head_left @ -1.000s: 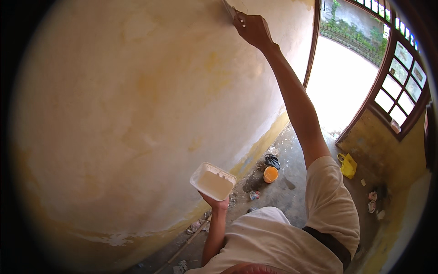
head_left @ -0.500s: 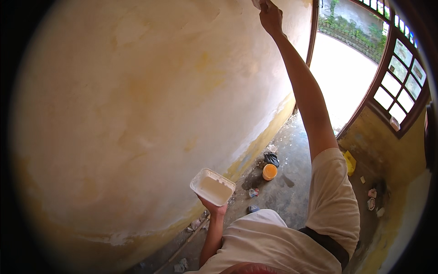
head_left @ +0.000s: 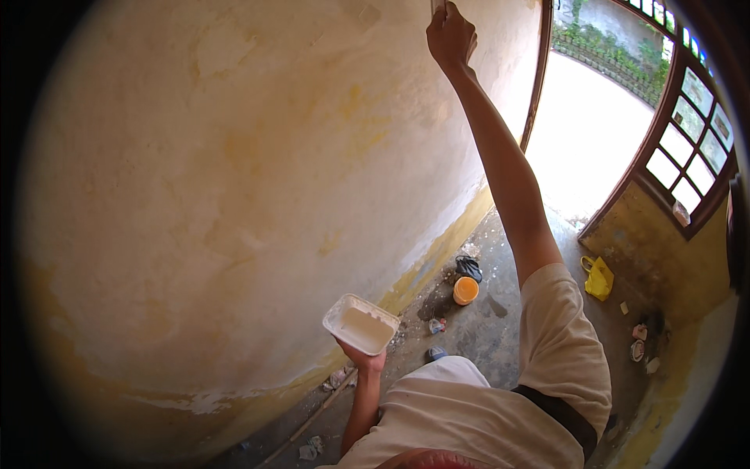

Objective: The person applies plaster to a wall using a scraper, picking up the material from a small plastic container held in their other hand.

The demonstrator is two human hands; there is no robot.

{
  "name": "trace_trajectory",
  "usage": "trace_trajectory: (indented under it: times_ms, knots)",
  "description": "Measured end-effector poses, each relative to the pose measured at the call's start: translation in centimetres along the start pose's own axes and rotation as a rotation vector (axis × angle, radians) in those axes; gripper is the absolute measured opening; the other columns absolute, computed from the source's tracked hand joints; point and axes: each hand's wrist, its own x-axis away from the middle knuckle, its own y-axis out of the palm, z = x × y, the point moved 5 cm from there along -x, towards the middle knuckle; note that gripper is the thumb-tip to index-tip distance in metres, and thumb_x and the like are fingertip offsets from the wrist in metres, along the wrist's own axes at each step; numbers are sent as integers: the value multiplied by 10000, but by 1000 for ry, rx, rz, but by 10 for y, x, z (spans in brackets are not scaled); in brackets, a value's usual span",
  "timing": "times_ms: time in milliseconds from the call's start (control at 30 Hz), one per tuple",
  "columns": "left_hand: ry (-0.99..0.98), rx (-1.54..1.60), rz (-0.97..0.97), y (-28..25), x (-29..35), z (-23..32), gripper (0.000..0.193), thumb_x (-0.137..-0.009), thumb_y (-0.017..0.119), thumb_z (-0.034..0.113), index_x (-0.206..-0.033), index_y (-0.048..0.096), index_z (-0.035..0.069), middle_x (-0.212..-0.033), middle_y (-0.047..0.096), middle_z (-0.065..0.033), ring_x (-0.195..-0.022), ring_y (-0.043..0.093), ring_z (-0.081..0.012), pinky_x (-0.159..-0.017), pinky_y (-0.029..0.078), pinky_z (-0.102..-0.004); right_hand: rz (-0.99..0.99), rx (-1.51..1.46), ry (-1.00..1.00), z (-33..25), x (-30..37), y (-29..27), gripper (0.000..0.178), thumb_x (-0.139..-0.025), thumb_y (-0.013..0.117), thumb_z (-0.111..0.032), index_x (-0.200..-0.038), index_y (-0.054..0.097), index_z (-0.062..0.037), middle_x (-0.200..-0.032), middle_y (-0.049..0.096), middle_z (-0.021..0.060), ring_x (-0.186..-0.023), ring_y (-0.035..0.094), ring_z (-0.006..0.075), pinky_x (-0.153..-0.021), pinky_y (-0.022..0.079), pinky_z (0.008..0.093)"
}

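Note:
My left hand (head_left: 363, 356) is closed under and around a white rectangular plastic tub (head_left: 344, 303), tilted near the wall. A smooth off-white paste or paint covers the tub's bottom, with smears along its inner sides. Stretched far up, my right hand (head_left: 451, 35) is wrapped round a pale tool (head_left: 438, 5) at the upper edge of the view. Most of that tool lies outside the picture, so its kind does not show. Beside it rises a large wall (head_left: 234, 187), coated in patchy white with yellow stains showing through.
An orange-topped bucket (head_left: 466, 291) and a black plastic bag (head_left: 469, 268) stand on the grey floor. A yellow bag (head_left: 598, 279) lies near the right wall. Scraps of litter and a long stick (head_left: 308, 422) lie along the wall's foot. Beyond is a bright doorway (head_left: 586, 117).
My right hand has shifted left and slightly down along the upper wall with the tool. The tub in my left hand has dipped a little. The view has shifted slightly.

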Motion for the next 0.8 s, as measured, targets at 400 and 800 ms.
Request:
trace_trajectory:
  times_ms: [400, 800]
  knots:
    - [-80, 17, 2, -21, -4, 2, 529, -1056, 464, 623, -1393, 607, 241, -1317, 676, 45, -1239, 635, -209, -1097, 490, -447, -53, -493, -523, -124, 136, -16, 108, -972, 659, -69, -1066, 706, -46, -959, 765, 140, -814, 740, 344, -675, 600, 430]
    - [73, 13, 44, 29, 25, 13, 543, -1052, 469, 631, -1410, 594, 243, -1338, 658, 34, -1267, 613, -221, -1122, 468, -470, 192, -496, -256, -102, 38, 14, 264, -945, 643, -24, -1173, 713, -136, -1050, 746, 114, -898, 718, 371, -709, 555, 478]
